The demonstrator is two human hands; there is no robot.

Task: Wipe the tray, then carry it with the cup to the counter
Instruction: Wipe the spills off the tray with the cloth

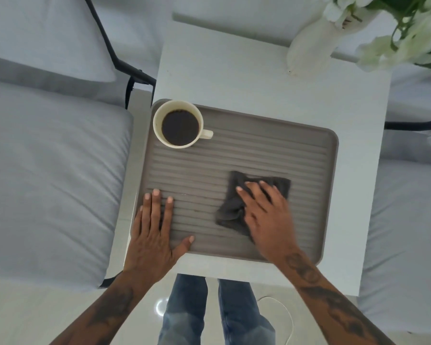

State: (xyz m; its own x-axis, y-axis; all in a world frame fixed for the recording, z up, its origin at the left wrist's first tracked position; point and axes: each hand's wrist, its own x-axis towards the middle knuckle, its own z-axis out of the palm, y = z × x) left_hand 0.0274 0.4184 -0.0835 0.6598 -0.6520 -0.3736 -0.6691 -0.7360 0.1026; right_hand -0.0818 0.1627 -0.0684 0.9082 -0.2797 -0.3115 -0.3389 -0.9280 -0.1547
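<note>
Grey ribbed tray (309, 145) flat on a small white bench (259, 78), taking up most of the near half. Left hand (154, 230) palm down on the tray's near-left corner, grip spread wide, fingers flat on the ribs and thumb lying along the near edge, holding nothing. Right hand (266, 215) pressed down on a crumpled dark grey cloth (232, 207) over the right-middle of the tray, grip splayed across the fabric rather than pinching it, a bit motion-blurred. Cloth bunched out to the left of that grip and sticking out past the fingertips. Cream cup (178, 123) full of dark coffee way off beyond the left grip, in the tray's far-left corner, handle pointing right, well apart from the cloth. White vase (309, 46) with white flowers (396, 33) far beyond the right grip. Grey cushioned seats (50, 175) either side of the bench.
</note>
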